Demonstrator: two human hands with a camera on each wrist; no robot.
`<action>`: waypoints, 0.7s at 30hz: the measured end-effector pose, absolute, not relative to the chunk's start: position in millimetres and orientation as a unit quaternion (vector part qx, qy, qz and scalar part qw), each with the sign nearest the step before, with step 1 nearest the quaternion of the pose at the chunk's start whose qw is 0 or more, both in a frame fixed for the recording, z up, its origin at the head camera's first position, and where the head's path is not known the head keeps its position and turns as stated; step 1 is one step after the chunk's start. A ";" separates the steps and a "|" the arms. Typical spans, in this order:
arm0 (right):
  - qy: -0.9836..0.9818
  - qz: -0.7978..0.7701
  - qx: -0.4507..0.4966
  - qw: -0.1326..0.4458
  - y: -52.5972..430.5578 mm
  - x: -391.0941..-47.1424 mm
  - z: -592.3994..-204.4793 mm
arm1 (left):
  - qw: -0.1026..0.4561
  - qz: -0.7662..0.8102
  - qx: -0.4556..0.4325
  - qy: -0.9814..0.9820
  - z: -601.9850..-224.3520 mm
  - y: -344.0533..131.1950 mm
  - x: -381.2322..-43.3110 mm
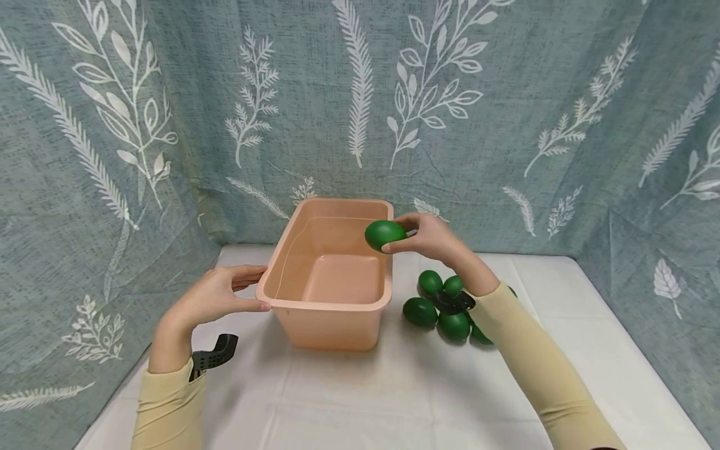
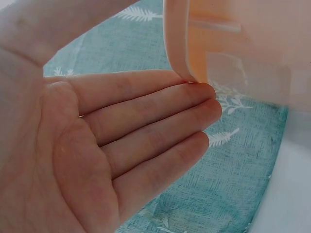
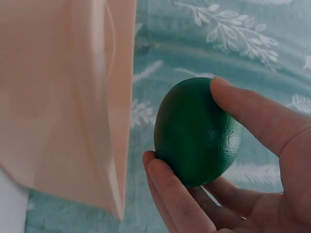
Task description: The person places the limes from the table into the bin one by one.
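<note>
Beside bin (image 1: 332, 328) (partly behind sleeve (image 1: 540, 369)), green ovals (image 1: 420, 312)

Leaf-printed teal fabric (image 1: 306, 94) hangs from nine o'clock through twelve to three. A white tabletop (image 1: 360, 406) spreads toward six.

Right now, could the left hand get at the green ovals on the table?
Probably not directly: the peach bin stands between the left hand and the green ovals, and the right forearm crosses above them.

My left grip (image 2: 114, 141) is extending four straight fingers (image 2: 150, 114) side by side, upper tips touching a peach bin's (image 2: 252, 63) rim. Teal leaf-print cloth (image 2: 233, 165) is showing behind; white table (image 2: 296, 194) is showing lower right.
</note>
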State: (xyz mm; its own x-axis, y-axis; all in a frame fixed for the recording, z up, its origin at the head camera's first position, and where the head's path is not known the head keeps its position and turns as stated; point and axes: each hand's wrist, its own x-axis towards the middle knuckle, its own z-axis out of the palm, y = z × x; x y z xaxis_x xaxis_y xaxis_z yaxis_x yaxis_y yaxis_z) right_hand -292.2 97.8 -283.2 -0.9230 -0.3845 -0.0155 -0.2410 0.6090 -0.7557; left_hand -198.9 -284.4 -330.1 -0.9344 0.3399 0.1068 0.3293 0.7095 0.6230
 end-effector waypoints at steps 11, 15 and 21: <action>0.894 -0.393 -0.169 0.137 60.4 -303.9 -283.0 | 0.003 0.333 0.183 0.925 -330.0 -285.4 -199.3; 0.897 -0.385 -0.173 0.130 50.4 -303.5 -282.9 | 0.002 0.334 0.183 0.925 -330.5 -286.2 -199.8; 0.885 -0.411 -0.187 0.114 47.2 -302.2 -283.8 | 0.005 0.341 0.182 0.922 -330.7 -286.7 -199.1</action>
State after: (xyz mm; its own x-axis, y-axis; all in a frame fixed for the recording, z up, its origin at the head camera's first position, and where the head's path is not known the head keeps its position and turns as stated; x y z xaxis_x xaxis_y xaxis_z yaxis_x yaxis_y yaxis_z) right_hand -302.2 47.2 -283.8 -0.9043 -0.4243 -0.0478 -0.2374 0.5929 -0.7695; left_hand -199.1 -286.7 -330.7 -0.9340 0.3385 0.1146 0.3315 0.7008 0.6317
